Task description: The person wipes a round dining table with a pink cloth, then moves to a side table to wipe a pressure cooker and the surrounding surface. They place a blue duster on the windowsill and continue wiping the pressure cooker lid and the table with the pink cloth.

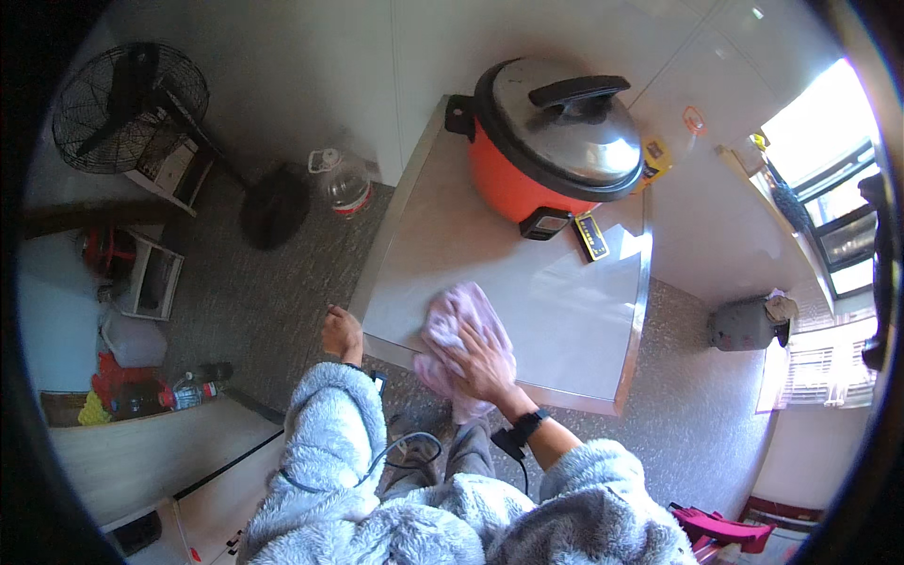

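A pink cloth (470, 304) lies bunched at the near edge of a small table (424, 247) with a pale top and metal trim, part of it hanging over that edge. My right hand (480, 360) presses down on the cloth, fingers spread across it. Beside the table's near left corner is my left hand (342, 333), its fingers curled in and no object visible in it. Toward the back of the table stands a large orange electric cooker (505, 173) under a shiny metal lid (565, 134) with a black handle. A small black-and-yellow box (591, 238) lies close to the cooker's front.
Left of the table, a clear plastic jug (344, 185) and a black standing fan (131, 106) rest on the speckled floor (240, 304). A grey bin (745, 325) sits at the right, below the window. Cables hang near both my wrists.
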Available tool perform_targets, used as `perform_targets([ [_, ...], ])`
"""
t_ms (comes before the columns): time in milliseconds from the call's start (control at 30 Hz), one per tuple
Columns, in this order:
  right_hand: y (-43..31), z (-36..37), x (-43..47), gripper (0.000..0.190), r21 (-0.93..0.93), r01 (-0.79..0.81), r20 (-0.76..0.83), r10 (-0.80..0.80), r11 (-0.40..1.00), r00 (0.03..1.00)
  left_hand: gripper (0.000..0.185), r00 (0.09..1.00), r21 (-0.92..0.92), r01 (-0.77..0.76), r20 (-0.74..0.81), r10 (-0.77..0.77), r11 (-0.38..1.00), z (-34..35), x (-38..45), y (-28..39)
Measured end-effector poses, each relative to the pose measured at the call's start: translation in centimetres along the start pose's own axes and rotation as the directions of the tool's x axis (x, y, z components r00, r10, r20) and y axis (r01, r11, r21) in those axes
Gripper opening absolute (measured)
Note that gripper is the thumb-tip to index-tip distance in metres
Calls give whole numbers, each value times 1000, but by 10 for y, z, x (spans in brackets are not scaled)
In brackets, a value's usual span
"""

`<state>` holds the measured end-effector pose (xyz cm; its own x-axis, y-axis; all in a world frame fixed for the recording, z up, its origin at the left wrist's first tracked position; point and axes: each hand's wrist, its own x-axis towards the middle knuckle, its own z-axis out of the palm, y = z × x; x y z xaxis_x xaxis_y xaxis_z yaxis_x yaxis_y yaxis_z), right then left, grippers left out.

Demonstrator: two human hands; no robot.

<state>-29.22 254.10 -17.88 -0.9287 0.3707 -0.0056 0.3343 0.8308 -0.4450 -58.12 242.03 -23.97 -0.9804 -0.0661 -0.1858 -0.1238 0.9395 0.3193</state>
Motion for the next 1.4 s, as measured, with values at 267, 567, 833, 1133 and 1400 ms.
perform_targets([
  [267,26,-30,-115,65,-53,-482,-1,482,875,876,55,998,-26,-16,53,17,1000,-2,2,0],
  [567,84,-15,53,63,-38,-379,28,380,925,924,50,992,58,17,120,-24,998,-7,3,12],
  [833,134,-37,263,69,-279,30,-142,-72,960,987,49,999,60,11,46,-14,998,2,4,10],
  [1133,174,-25,404,69,171,139,-462,-45,975,886,43,999,146,-11,-34,17,989,9,4,9],
  [1400,161,-29,397,61,86,26,-452,16,996,892,52,996,83,76,29,-79,994,6,4,5],
])
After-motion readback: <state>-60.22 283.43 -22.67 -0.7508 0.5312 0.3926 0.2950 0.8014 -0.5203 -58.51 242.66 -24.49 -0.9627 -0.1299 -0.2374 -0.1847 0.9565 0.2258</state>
